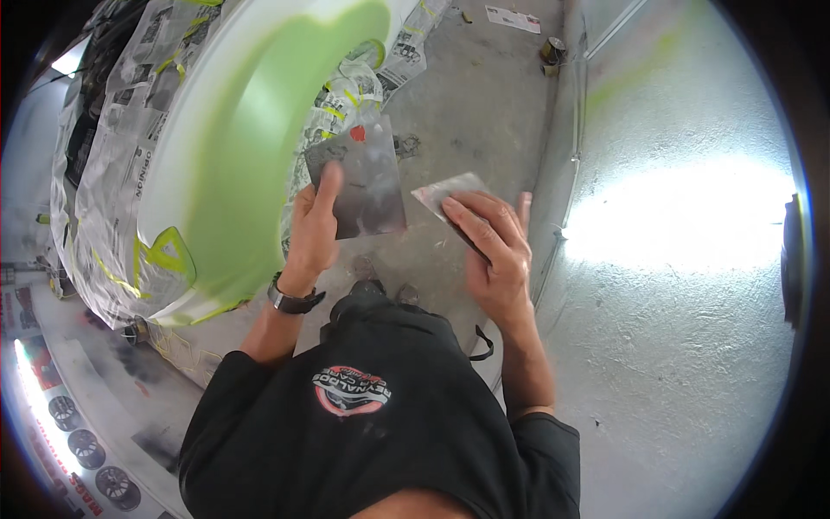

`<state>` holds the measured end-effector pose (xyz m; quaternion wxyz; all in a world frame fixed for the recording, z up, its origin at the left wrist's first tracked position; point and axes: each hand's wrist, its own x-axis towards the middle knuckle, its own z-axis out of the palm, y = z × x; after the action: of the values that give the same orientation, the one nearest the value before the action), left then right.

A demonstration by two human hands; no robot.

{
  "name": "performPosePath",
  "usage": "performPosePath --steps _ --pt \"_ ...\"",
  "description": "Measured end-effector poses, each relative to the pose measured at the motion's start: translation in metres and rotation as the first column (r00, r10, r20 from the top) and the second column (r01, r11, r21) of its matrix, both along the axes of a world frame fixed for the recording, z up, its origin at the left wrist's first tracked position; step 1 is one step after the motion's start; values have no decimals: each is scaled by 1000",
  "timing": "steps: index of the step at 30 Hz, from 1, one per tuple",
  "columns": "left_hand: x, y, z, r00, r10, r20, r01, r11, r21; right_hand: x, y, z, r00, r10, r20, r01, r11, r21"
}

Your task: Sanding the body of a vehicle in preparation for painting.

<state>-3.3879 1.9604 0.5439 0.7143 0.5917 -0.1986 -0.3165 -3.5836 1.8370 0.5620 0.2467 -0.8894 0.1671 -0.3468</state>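
The green-and-white car panel (238, 160) curves along the left, its outer side covered by newspaper and plastic masking (130, 130); the rough grey wall (666, 337) bounds the right. Between them a strip of bare concrete floor (471, 104) runs toward the far side, with a can (552, 50) near the foot of the wall. Both hands are over this strip, the left one nearer the panel, the right one nearer the wall, with a narrow gap between the things they hold.

The left forearm, with a dark watch (294, 300) at the wrist, reaches far; the left hand (315, 227) grips a dark grey sheet (372, 195) by its left edge, thumb flat on top and pointing far, the other fingers mostly hidden. The right forearm rises from the near right, and the right hand (501, 246) bends left, fingers laid over a thin flat pad (464, 183) held in a narrow grip.

The sheet's long axis runs near to far, its far end leaning slightly left. The pad's exposed corner points left toward the sheet, and its lower edge slants from far left to near right; the fingers hide too much to tell its long axis
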Motion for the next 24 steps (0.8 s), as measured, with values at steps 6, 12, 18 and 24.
performPosePath --steps 6,12,18,24 --pt "-27 -11 -16 931 59 -359 -142 967 -210 21 14 -42 992 120 38 -123 989 82" --pt "5 12 -23 995 -63 80 64 998 -13 -2 -15 -48 999 22 -46 -11 973 230" --pt "-21 15 -40 583 -463 668 144 868 476 16 -11 -42 917 -346 200 -92 303 948" --pt "-23 9 -49 539 -343 769 148 938 314 17 12 -59 980 -181 -86 127 232 964"
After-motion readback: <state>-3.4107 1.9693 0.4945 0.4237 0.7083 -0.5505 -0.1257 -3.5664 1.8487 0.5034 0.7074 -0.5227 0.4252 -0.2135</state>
